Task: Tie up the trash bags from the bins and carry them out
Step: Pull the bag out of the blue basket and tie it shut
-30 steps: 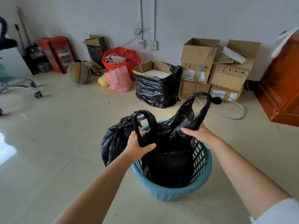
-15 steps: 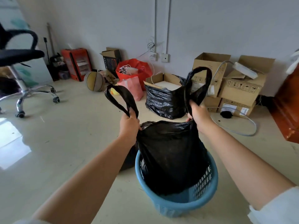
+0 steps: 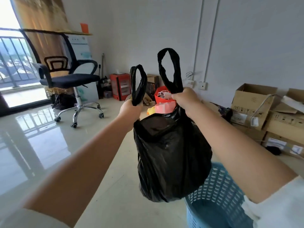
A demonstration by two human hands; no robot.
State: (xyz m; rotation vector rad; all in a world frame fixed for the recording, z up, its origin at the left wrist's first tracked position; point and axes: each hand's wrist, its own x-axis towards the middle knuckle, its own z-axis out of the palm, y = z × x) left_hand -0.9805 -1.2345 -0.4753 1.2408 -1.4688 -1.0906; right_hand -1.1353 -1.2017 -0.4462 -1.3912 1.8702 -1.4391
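Surroundings first: 1 black office chair (image 3: 69, 76) on wheels stands left, near the balcony door; red cabinet (image 3: 119, 86) against the back wall, red bag (image 3: 162, 94) and a pink bag (image 3: 164, 107) on the floor behind the hands, partly hidden by them. Cardboard boxes (image 3: 253, 102) stacked at right along the wall, at least 4 visible, w/ a grey cable draped over them. 2 conduit pipes run up the wall above 2 wall sockets.

Task items: 1 black trash bag (image 3: 171, 155), held in the air by its 2 handle loops, hanging clear of the blue bin (image 3: 215, 199); bin sits low right, just beside and partly behind the bag's bottom, partly cut by the right forearm. Bag mouth open between the hands, contents not readable.

Grip: left hand (image 3: 130, 109) fist closed around the base of the left loop; right hand (image 3: 186, 98) fist closed around the base of the right loop. Both loops stick up above the fists, apart from each other, not knotted.

Room: glossy tile floor (image 3: 41, 145) wide open to the left and front of the bag; chair base is the nearest obstacle on that side. Right side crowded by boxes & bin
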